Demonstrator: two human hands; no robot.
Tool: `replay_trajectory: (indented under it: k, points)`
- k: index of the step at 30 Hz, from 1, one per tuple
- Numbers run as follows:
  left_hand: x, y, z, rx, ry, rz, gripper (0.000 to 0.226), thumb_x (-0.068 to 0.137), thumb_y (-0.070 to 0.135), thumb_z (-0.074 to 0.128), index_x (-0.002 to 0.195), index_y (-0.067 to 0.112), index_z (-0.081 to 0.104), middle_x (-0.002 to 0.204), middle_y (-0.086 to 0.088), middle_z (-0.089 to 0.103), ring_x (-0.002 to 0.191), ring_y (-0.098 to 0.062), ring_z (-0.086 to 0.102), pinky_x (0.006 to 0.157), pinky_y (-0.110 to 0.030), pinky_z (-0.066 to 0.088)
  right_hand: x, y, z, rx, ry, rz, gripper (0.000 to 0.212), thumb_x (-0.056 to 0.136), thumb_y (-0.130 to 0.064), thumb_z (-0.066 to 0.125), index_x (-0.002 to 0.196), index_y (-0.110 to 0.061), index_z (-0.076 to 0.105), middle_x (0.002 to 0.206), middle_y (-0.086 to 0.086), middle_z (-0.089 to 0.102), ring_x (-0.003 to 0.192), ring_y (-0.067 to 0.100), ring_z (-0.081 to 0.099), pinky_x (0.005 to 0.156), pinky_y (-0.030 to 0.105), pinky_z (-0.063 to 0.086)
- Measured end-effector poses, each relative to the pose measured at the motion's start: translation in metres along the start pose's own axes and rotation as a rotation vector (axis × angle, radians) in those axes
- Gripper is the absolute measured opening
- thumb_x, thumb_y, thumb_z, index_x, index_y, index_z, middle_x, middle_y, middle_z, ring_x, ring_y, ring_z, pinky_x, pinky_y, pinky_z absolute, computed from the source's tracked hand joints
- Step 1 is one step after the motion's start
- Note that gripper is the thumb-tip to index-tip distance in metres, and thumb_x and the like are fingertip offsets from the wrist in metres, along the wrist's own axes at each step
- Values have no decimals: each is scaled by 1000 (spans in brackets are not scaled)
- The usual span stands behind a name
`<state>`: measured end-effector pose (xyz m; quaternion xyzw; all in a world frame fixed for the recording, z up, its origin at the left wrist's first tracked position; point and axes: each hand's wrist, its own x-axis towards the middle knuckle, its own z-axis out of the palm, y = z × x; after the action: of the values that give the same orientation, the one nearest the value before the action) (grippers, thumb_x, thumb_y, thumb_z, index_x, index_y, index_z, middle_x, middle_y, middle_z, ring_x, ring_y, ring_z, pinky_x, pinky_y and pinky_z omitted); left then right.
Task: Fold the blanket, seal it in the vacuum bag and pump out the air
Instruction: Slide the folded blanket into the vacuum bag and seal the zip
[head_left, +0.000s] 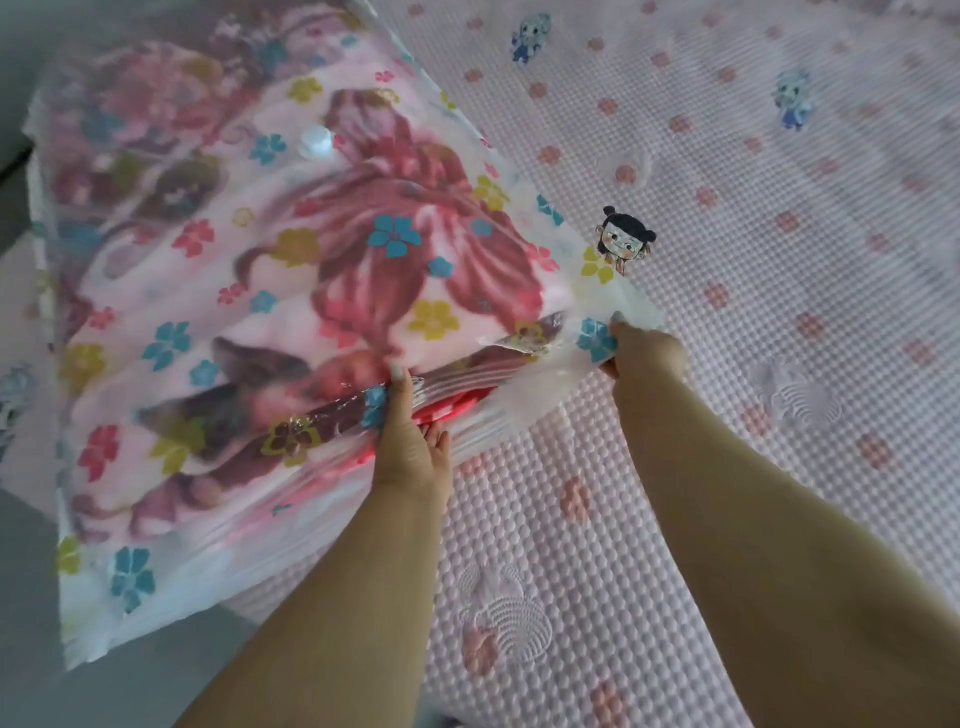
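Blanket (415, 244) w/ big red flowers sits folded inside the clear flowery bag (130, 566) on the pink bed cover (727, 312), white valve (314, 141) up top, left hand (410, 441) pinching the bag's open edge mid-way & right hand (641, 345) gripping its corner

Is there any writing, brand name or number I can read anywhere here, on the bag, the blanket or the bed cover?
None can be read.
vacuum bag: printed flowers only, no lettering visible.
valve: plain white, too blurred for any marking.
bed cover: cartoon figures and flowers, no words.
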<state>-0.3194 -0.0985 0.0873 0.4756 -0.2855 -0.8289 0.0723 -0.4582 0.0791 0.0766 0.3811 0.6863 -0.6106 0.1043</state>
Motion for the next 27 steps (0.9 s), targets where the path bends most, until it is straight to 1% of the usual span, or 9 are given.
replay_trajectory:
  k: [3, 6, 9, 11, 14, 18, 22, 24, 27]
  points:
    - [-13, -7, -13, 18, -12, 9, 109, 43, 62, 75, 139, 20, 45, 142, -3, 47, 132, -22, 41, 112, -36, 31, -15, 15, -27, 61, 11, 39, 28, 82, -30, 72, 72, -14, 51, 75, 4, 63, 64, 16, 65, 62, 30, 59]
    - [-19, -14, -20, 40, -61, 47, 91, 48, 59, 79, 129, 22, 57, 125, 3, 64, 120, -18, 57, 107, -35, 40, -20, 30, -50, 33, -47, -20, 18, 84, -22, 67, 75, -13, 55, 89, 11, 67, 64, 17, 64, 71, 37, 60]
    - [-24, -24, -12, 31, -107, 83, 82, 49, 55, 81, 122, 21, 62, 114, 3, 71, 109, -18, 65, 103, -37, 46, -19, 30, -73, 114, 33, 57, 29, 81, -29, 74, 72, -10, 54, 69, 7, 64, 58, 17, 65, 65, 33, 59]
    - [-25, -32, -3, 67, -134, 108, 79, 50, 54, 81, 119, 21, 63, 113, 4, 71, 110, -18, 65, 103, -37, 45, -13, 25, -85, 143, 38, 77, 32, 80, -31, 75, 72, -9, 53, 66, 4, 63, 58, 18, 66, 66, 34, 60]
    - [-27, -55, 21, 131, -218, 126, 69, 57, 54, 78, 115, 18, 65, 111, -1, 72, 104, -20, 68, 103, -41, 46, 9, 18, -110, 131, 47, 89, 34, 81, -31, 75, 71, -10, 50, 66, 4, 63, 63, 18, 67, 70, 35, 60]
    - [-29, -92, 69, 192, -241, 132, 40, 75, 51, 73, 99, 20, 67, 99, 2, 75, 97, -16, 70, 102, -39, 47, 48, 1, -150, 153, 54, 90, 30, 80, -29, 76, 73, -10, 54, 70, 5, 67, 61, 16, 69, 65, 33, 60]
    - [-32, -127, 131, 287, -271, 132, 40, 82, 49, 67, 109, 20, 66, 113, -2, 71, 105, -19, 67, 100, -41, 49, 86, -15, -198, 146, 79, 89, 31, 77, -30, 78, 71, -10, 54, 66, 4, 66, 49, 13, 67, 57, 30, 60]
    - [-33, -146, 161, 323, -287, 128, 45, 80, 49, 70, 113, 20, 64, 114, -2, 70, 102, -18, 68, 93, -39, 54, 104, -22, -225, 170, 99, 87, 30, 76, -28, 79, 73, -9, 56, 68, 4, 67, 46, 12, 66, 52, 28, 58]
    - [-33, -178, 200, 397, -359, 95, 33, 81, 50, 69, 101, 23, 66, 93, 9, 75, 83, -7, 71, 74, -28, 59, 126, -26, -268, 205, 113, 87, 28, 77, -26, 78, 78, -7, 57, 75, 6, 68, 56, 15, 69, 59, 30, 60]
